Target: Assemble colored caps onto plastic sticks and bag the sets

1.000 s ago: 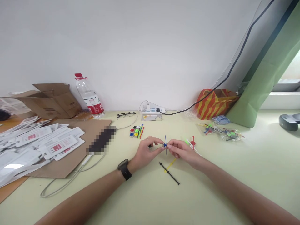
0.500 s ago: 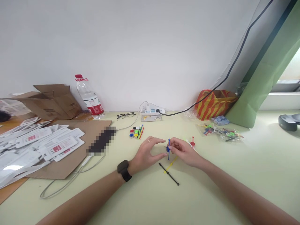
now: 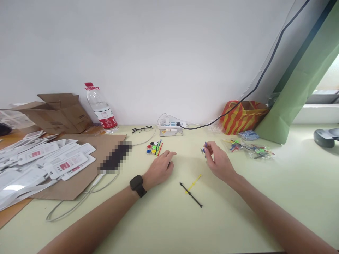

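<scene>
My right hand is closed, pinching a blue plastic arrow spinner between thumb and fingers; much of the spinner is covered by them. My left hand, with a ring and a black watch on its wrist, is over the table with nothing visible in it, its index finger stretched out. Just beyond it are several coloured round discs and a few slim arrows side by side. Between my forearms a black arrow lies across a yellow arrow.
Clear bags of coloured spinner parts lie at the right, before a striped bag. Eyeglasses and a power strip stand along the wall. At left are a bottle, white tags and cardboard.
My hands have parted: the right moved right with the blue spinner, the left drew back left and lowered. The red and white arrows at the right are now hidden behind my right hand.
</scene>
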`<state>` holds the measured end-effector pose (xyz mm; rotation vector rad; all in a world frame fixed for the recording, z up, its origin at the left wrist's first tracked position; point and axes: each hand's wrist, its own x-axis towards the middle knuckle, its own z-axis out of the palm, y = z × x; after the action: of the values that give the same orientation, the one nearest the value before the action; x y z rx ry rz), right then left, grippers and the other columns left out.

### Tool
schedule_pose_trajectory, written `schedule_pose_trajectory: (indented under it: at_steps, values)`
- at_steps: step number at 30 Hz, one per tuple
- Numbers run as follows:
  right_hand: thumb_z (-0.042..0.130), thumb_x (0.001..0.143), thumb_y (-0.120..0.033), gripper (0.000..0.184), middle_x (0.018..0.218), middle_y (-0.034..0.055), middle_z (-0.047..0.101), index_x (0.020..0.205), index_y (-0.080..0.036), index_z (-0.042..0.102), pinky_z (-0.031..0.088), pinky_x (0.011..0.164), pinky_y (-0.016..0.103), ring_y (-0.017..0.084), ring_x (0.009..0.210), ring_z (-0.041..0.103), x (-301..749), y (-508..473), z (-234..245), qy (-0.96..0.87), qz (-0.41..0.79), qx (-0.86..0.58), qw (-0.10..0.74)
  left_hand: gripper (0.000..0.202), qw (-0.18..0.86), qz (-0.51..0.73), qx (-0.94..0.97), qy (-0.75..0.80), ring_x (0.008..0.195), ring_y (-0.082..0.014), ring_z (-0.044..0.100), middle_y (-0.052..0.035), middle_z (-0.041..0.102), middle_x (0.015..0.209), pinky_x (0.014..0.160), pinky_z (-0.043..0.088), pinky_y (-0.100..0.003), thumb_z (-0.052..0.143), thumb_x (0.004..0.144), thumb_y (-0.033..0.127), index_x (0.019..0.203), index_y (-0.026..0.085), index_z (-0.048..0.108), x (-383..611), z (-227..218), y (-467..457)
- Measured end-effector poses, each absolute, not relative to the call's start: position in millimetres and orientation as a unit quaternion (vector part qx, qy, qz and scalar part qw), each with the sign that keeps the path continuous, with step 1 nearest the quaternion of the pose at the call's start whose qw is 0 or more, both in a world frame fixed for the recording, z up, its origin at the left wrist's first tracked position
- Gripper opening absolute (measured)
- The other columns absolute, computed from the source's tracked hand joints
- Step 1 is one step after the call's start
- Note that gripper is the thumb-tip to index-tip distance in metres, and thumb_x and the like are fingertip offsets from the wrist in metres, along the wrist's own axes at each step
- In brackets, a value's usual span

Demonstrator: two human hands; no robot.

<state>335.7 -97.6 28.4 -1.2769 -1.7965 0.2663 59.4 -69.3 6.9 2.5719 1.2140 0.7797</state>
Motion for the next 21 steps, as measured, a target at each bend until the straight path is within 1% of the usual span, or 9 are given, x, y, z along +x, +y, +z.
schedule_pose_trajectory:
  at_steps: [4,6,8,10,11,13,16,19,21]
  values:
    - [0.043,0.102,-0.032,0.018,0.089,0.0057,0.068,0.114,-0.023,0.053,0.044,0.075,0.035,0.023,0.080,0.063,338.6,-95.2,26.8,-0.736,0.037,-0.513,0.440,0.030,0.175,0.271,0.876,0.358,0.108,-0.0249,0.062,-0.0098,0.062,0.119,0.095,0.051,-0.039,0.043,0.102,0.023,0.127,0.023,0.060,63.3,8.5,-72.4]
    - [0.044,0.101,-0.029,0.020,0.086,0.0045,0.068,0.116,-0.022,0.055,0.044,0.072,0.033,0.021,0.077,0.063,340.4,-93.7,24.2,-0.757,0.011,-0.514,0.403,0.030,0.202,0.264,0.878,0.345,0.109,-0.0241,0.062,-0.0091,0.062,0.121,0.097,0.052,-0.039,0.047,0.102,0.026,0.129,0.025,0.059,64.5,8.7,-74.2]
    - [0.045,0.100,-0.026,0.020,0.085,0.0035,0.070,0.114,-0.022,0.058,0.042,0.069,0.032,0.020,0.075,0.064,342.0,-92.8,20.6,-0.791,0.002,-0.519,0.323,0.032,0.212,0.258,0.878,0.342,0.109,-0.0239,0.062,-0.0091,0.061,0.123,0.098,0.052,-0.039,0.053,0.101,0.030,0.132,0.025,0.057,64.9,8.3,-75.4]
    - [0.043,0.100,-0.022,0.020,0.086,0.0034,0.071,0.108,-0.023,0.062,0.040,0.068,0.031,0.021,0.076,0.066,343.3,-92.2,17.0,-0.827,0.001,-0.516,0.222,0.036,0.211,0.256,0.879,0.342,0.110,-0.0247,0.062,-0.0098,0.061,0.125,0.099,0.052,-0.040,0.059,0.098,0.032,0.133,0.024,0.056,64.8,8.0,-75.6]
    - [0.043,0.100,-0.021,0.021,0.088,0.0037,0.072,0.105,-0.023,0.063,0.040,0.069,0.031,0.021,0.079,0.067,343.8,-91.9,15.5,-0.841,0.001,-0.512,0.177,0.036,0.208,0.258,0.879,0.342,0.111,-0.0252,0.061,-0.0101,0.061,0.124,0.099,0.052,-0.040,0.061,0.097,0.033,0.131,0.023,0.057,64.8,8.0,-75.3]
    - [0.042,0.100,-0.019,0.022,0.092,0.0049,0.073,0.103,-0.022,0.064,0.039,0.071,0.032,0.022,0.083,0.068,344.9,-90.8,13.8,-0.853,-0.006,-0.508,0.118,0.027,0.208,0.263,0.879,0.340,0.112,-0.0253,0.061,-0.0101,0.062,0.121,0.099,0.051,-0.041,0.060,0.097,0.031,0.122,0.022,0.060,65.1,8.2,-74.1]
    - [0.045,0.100,-0.019,0.020,0.096,0.0072,0.073,0.104,-0.021,0.064,0.038,0.074,0.033,0.024,0.087,0.067,345.9,-89.3,15.6,-0.847,-0.035,-0.519,0.109,0.013,0.215,0.268,0.877,0.334,0.108,-0.0240,0.061,-0.0087,0.064,0.114,0.097,0.051,-0.040,0.056,0.099,0.029,0.108,0.022,0.063,65.9,8.6,-71.8]
    - [0.047,0.100,-0.021,0.015,0.092,0.0071,0.071,0.097,-0.020,0.062,0.037,0.073,0.033,0.023,0.083,0.065,342.4,-93.3,22.3,-0.844,-0.042,-0.513,0.151,0.013,0.218,0.272,0.874,0.338,0.105,-0.0236,0.060,-0.0073,0.065,0.110,0.094,0.050,-0.040,0.056,0.100,0.030,0.107,0.022,0.063,66.2,8.1,-70.7]
    - [0.050,0.099,-0.024,0.015,0.082,0.0040,0.068,0.087,-0.021,0.059,0.035,0.070,0.031,0.020,0.075,0.061,335.7,-101.6,27.4,-0.855,-0.002,-0.488,0.177,0.014,0.218,0.274,0.871,0.345,0.104,-0.0240,0.059,-0.0068,0.066,0.106,0.092,0.050,-0.039,0.057,0.100,0.032,0.110,0.022,0.062,66.0,7.6,-70.8]
